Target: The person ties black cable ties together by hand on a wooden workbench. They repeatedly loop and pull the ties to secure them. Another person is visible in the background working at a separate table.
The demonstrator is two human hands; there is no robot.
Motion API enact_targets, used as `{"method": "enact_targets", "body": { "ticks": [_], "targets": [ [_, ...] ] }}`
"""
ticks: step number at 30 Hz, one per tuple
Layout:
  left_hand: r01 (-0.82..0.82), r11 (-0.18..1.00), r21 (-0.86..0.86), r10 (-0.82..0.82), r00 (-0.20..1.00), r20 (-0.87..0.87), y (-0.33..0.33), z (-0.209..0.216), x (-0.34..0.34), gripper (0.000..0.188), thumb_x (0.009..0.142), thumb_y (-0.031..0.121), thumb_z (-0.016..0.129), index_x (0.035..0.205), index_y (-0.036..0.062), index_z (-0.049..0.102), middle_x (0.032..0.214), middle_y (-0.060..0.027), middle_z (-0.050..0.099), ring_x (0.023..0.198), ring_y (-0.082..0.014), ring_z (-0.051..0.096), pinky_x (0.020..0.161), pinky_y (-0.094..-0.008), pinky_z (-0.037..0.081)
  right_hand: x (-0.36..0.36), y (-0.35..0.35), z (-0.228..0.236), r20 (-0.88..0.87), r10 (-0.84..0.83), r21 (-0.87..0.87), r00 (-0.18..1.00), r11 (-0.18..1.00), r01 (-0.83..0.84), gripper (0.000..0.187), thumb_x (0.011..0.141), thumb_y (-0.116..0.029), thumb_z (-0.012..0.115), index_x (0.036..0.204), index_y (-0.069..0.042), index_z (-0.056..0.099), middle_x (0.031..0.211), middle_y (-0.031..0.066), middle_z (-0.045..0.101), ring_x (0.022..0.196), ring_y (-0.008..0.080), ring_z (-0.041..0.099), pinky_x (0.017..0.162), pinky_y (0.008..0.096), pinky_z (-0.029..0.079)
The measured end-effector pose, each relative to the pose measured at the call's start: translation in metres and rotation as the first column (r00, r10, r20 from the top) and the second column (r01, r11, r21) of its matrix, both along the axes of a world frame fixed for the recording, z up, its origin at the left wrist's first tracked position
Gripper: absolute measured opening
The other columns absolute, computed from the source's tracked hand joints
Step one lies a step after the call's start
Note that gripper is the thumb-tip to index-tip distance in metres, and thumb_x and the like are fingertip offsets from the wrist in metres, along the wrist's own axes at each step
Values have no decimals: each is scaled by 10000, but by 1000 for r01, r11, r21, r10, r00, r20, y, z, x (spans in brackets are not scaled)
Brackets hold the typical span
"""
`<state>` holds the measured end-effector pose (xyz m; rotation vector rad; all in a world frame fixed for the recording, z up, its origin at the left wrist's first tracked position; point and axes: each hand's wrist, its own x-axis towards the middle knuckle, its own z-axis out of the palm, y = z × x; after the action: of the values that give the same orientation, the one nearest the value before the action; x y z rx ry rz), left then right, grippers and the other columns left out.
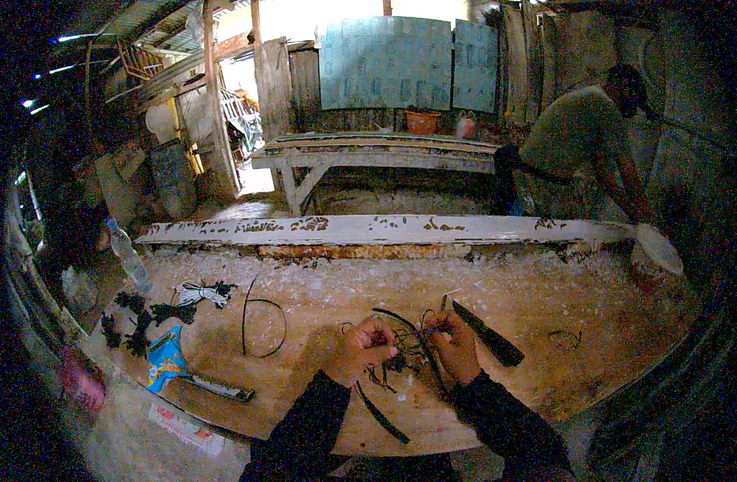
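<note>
Over the near middle of the wooden table, my left hand (362,347) pinches thin dark cord with thumb and forefinger. Just to its right, my right hand (457,347) has its fingers closed on the same tangle of cord (408,341), which loops between both hands. How the strands cross is too small to make out. One short dark strip (382,414) lies below my hands. A wide black tapered blade-like piece (489,333) rests right of my right hand. Farther left is a thin black cord loop (264,328).
Bundles of black cord (139,321), a white cord bundle (204,295), a blue packet (167,357) and a clear bottle (127,253) sit at the left. A long white-painted board (368,230) spans the table's far edge. Another person (581,132) bends over at the right.
</note>
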<state>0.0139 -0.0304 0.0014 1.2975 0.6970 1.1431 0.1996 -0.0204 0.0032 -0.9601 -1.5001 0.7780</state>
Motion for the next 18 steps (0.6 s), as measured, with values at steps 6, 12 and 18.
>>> {"method": "enact_targets", "body": {
  "ticks": [6, 12, 18],
  "targets": [
    [-426, 854, 300, 478, 869, -127, 10, -2, -1, 137, 680, 44, 619, 766, 56, 514, 701, 8, 524, 634, -84, 494, 595, -212, 408, 0, -3, 6, -117, 144, -142, 983, 977, -160, 74, 733, -23, 543, 805, -44, 542, 805, 17, 556, 764, 100, 507, 708, 249, 415],
    [-555, 798, 236, 585, 807, -82, 13, -4, -6, 119, 683, 17, 595, 762, 39, 510, 729, -19, 551, 661, -103, 516, 615, -230, 419, 1, -10, 7, -309, 333, -328, 891, 842, -429, 67, 750, -93, 580, 796, -49, 559, 785, 8, 549, 774, 105, 504, 733, 249, 395],
    [-549, 788, 278, 590, 803, -87, 18, -8, -7, 104, 673, -4, 579, 736, 38, 509, 729, -26, 551, 654, -107, 515, 617, -233, 418, -2, -20, 18, -226, 571, -287, 789, 735, -614, 105, 738, -118, 592, 809, -43, 605, 873, 35, 538, 854, 155, 495, 802, 280, 363]
  ]
}}
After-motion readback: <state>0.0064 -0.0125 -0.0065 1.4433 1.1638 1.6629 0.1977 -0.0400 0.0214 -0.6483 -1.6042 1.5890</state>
